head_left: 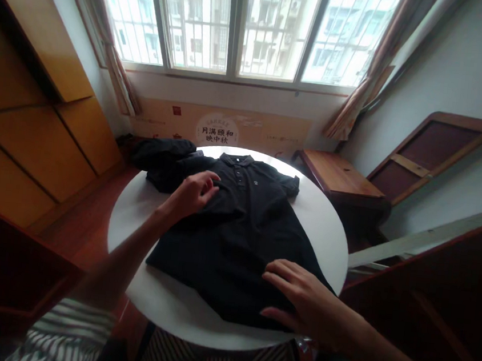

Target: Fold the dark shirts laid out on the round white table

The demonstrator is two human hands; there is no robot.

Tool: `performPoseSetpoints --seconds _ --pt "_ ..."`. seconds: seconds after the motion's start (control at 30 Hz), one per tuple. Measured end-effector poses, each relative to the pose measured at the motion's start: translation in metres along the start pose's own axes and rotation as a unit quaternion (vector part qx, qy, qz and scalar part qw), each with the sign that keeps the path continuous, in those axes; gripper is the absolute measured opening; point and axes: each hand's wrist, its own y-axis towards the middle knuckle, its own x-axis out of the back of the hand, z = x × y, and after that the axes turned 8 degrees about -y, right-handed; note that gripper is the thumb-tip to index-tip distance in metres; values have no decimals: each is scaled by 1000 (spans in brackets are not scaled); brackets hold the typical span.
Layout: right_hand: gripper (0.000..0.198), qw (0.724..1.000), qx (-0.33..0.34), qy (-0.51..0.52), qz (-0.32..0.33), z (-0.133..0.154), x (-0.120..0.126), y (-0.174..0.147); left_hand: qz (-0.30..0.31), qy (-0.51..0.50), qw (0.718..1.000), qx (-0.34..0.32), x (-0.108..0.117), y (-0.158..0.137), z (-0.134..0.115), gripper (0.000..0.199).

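Note:
A black polo shirt (238, 249) lies spread out, front up, its collar toward the window and its hem toward me. Loose creases run across its chest and left side. Over the shirt's upper left part is my left hand (196, 192), fingers loosely bent with a gap between thumb and fingers, holding nothing. My right hand (298, 293) is at the shirt's lower right, near the hem. Its thumb is spread from the fingers and no fabric shows gripped in it. Whether either hand presses on the cloth is hard to tell.
The shirt lies on a round white table (329, 224). Dark bundled clothing (161, 154) sits at its far left edge. A wooden bench (340, 172) stands beyond on the right, wooden cabinets (23, 163) on the left. Behind is a barred window (240, 25) with tied curtains.

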Motion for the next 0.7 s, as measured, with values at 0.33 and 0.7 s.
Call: performPoseSetpoints --seconds 0.33,0.7 --pt "38 990 7 -97 -102 9 -26 -64 313 101 933 -148 -2 -136 -48 46" --pt "30 967 -92 -36 -236 -12 -3 -60 134 83 987 13 35 -160 -26 20"
